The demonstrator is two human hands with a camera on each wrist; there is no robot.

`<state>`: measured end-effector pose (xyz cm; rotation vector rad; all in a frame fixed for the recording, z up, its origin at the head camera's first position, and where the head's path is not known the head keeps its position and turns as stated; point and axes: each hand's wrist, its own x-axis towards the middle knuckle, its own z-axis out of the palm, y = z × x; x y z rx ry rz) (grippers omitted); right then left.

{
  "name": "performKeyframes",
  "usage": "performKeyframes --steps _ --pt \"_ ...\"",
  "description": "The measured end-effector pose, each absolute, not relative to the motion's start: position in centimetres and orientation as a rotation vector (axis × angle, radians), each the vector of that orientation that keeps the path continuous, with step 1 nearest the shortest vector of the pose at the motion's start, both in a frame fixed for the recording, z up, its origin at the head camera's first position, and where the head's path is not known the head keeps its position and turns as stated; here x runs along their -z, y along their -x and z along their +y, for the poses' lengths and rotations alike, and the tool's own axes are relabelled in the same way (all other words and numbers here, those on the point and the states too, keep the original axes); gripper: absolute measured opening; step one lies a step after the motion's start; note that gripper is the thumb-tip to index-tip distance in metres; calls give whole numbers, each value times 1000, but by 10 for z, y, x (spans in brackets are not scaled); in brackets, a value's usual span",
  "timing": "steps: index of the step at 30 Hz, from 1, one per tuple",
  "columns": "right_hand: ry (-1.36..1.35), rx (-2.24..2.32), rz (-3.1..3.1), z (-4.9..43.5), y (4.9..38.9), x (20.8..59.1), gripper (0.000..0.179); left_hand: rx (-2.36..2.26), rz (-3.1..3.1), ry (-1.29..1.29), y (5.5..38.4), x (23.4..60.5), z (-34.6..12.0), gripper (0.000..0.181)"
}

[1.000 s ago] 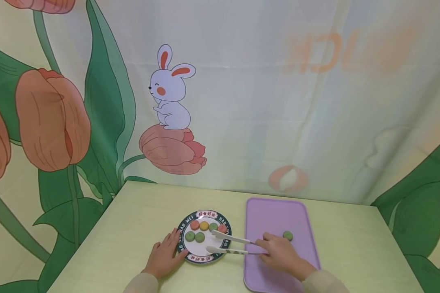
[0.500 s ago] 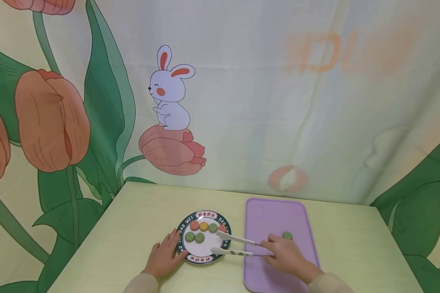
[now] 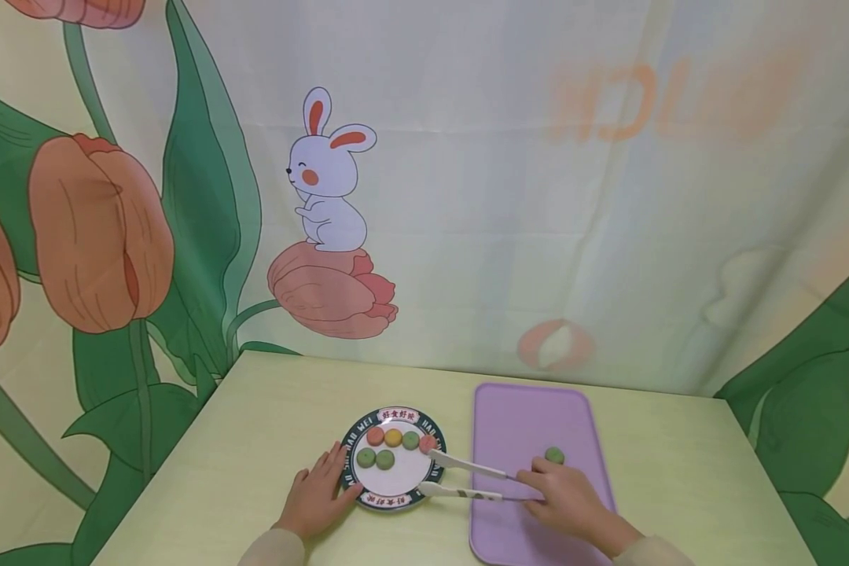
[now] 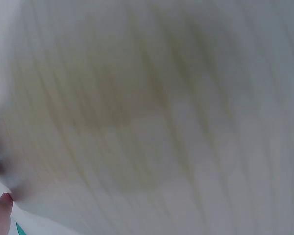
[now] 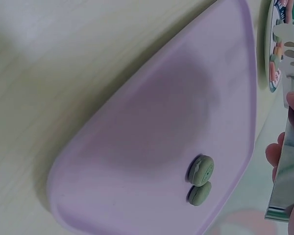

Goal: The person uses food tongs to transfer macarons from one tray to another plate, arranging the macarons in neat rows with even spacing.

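Observation:
My left hand (image 3: 318, 491) rests beside the round plate (image 3: 405, 473), straight fingers and thumb touching its left rim. On the plate lie several macarons: two green ones (image 3: 376, 458) in front, and a row of pink, yellow (image 3: 393, 438), green and pink behind. My right hand (image 3: 567, 495) grips a pair of tongs (image 3: 461, 494) above the purple tray (image 3: 512, 417). The tongs' white tips are spread apart with nothing between them, over the plate's right rim. Two green macarons (image 5: 202, 170) sit side by side on the tray in the right wrist view; in the head view the hand hides one.
The pale table (image 3: 686, 472) carries the plate at left and the tray to its right. Behind it hangs a cloth backdrop (image 3: 467, 236) printed with tulips and a rabbit. The left wrist view is mostly blurred pale surface.
My right hand has moved to the right with the tongs, and their tips have drawn back from over the macarons to the plate's right rim. My left hand stays still.

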<state>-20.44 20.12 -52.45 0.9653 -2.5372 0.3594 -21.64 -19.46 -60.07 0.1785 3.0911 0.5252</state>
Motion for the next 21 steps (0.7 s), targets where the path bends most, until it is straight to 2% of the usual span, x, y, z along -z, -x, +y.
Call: performKeyframes --steps 21 --pt "-905 -349 -2478 228 199 525 30 -534 3074 -164 216 600 -194 77"
